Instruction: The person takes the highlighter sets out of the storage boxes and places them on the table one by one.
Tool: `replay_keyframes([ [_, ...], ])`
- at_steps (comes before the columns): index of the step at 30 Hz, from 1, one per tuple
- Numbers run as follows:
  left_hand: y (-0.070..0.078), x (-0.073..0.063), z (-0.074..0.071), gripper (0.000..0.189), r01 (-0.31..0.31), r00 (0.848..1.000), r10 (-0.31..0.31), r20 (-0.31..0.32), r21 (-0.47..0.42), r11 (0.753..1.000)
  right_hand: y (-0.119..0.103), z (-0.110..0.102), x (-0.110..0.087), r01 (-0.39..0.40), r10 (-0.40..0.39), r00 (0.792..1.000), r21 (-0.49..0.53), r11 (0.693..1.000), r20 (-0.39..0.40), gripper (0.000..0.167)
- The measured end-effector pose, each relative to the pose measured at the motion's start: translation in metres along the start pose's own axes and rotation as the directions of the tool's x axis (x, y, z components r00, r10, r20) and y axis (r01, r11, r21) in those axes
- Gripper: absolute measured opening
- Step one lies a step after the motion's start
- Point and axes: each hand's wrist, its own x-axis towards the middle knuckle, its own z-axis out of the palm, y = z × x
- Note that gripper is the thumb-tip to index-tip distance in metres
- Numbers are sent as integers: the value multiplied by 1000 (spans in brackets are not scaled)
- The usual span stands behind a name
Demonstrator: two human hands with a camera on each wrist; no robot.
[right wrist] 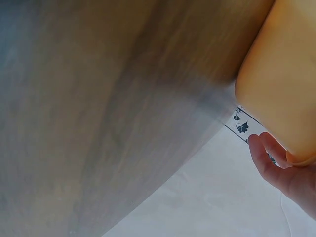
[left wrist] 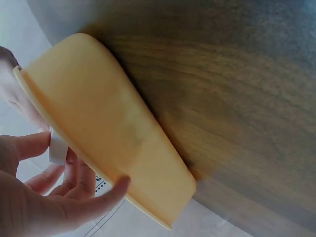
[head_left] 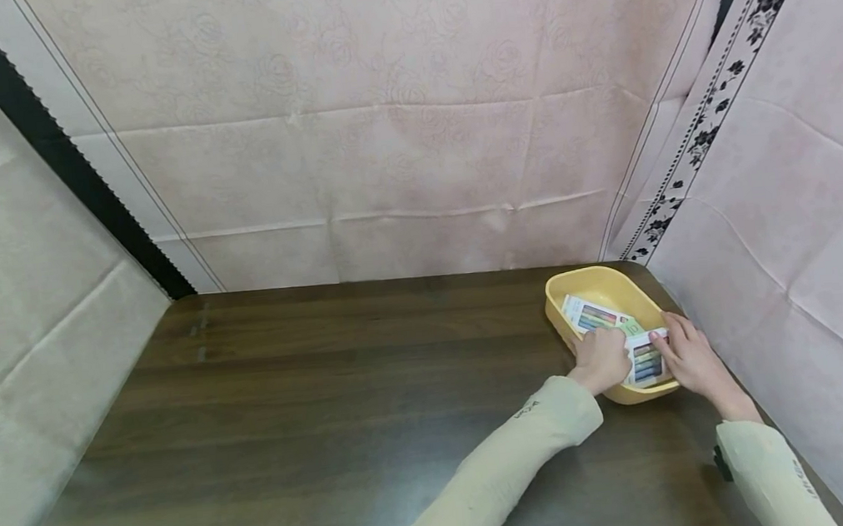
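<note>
Inside a yellow plastic basket [head_left: 601, 281] lies a white box printed with coloured pen-like sticks [head_left: 647, 363], tilted at the basket's near side. Another printed box [head_left: 593, 315] rests beyond it, with a green patch beside it. My left hand [head_left: 601, 359] pinches the nearer box at its left side; in the left wrist view its white edge [left wrist: 58, 148] shows between thumb and fingers, while one finger lies outside the basket wall. My right hand [head_left: 693, 358] grips the same box's right end, thumb on its upper corner. Other right fingers [right wrist: 264, 155] show beside the basket's outer wall.
The basket stands at the right end of a dark wooden table [head_left: 314, 406], close to the pale cloth [head_left: 785, 206] hanging on the right. Another patterned cloth [head_left: 383, 166] hangs behind the table's far edge.
</note>
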Motion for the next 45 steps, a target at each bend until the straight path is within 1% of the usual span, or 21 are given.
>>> replay_keyframes([
  [6, 1, 1, -6, 8, 71, 997, -69, 38, -54, 996, -1, 1, 1, -7, 7, 1000, 2, 1000, 5, 59],
  [11, 1, 2, -12, 10, 145, 988, -140, 58, -91, 985, -1, 2, 1, -11, 11, 1000, 21, 1000, 6, 60],
  [14, 0, 3, -16, 11, 173, 984, -166, 72, -116, 978, -1, 2, 1, -9, 10, 1000, 31, 999, -7, 60],
  [17, -4, 3, -21, 13, 182, 982, -170, 85, -156, 971, -1, 3, 1, -12, 12, 1000, 41, 999, -11, 61],
  [21, -10, 4, -28, 8, 176, 983, -159, 91, -218, 960, -1, 3, 2, -27, 27, 1000, 60, 998, -5, 62],
  [25, -17, 5, -34, 19, 171, 984, -151, 95, -262, 950, -1, 2, 2, -36, 37, 999, 66, 997, -10, 61],
  [27, -19, 5, -36, 17, 171, 984, -150, 92, -290, 942, -1, 2, 2, -36, 37, 999, 60, 998, -18, 61],
  [29, -21, 5, -38, 9, 177, 984, -155, 91, -333, 926, -1, 2, 1, -35, 37, 999, 53, 998, -29, 60],
  [31, -23, 4, -40, 8, 186, 982, -159, 100, -387, 903, 0, 2, 0, -32, 34, 999, 51, 998, -36, 60],
  [33, -25, 3, -41, 13, 201, 979, -169, 111, -454, 868, 0, 2, -1, -29, 31, 999, 49, 998, -39, 60],
  [36, -28, 1, -43, 27, 217, 976, -177, 126, -513, 830, -1, 1, -1, -29, 31, 999, 53, 998, -31, 60],
  [38, -28, 1, -44, 28, 228, 974, -187, 131, -528, 818, -1, 0, -1, -27, 29, 999, 53, 998, -32, 60],
  [39, -28, 1, -45, 26, 234, 972, -191, 134, -525, 818, 0, 0, -2, -28, 30, 999, 52, 998, -31, 60],
  [41, -28, 1, -46, 20, 242, 970, -197, 141, -535, 809, 0, 0, -2, -33, 35, 999, 51, 998, -33, 60],
  [43, -29, 2, -48, 14, 263, 965, -206, 164, -568, 780, 0, -1, -1, -42, 44, 999, 47, 998, -28, 60],
  [44, -29, 2, -49, 13, 277, 961, -211, 180, -594, 756, 0, -2, -1, -51, 52, 998, 43, 998, -20, 60],
  [45, -30, 2, -50, 11, 294, 956, -216, 199, -623, 725, -1, -2, -1, -59, 59, 998, 39, 998, -13, 61],
])
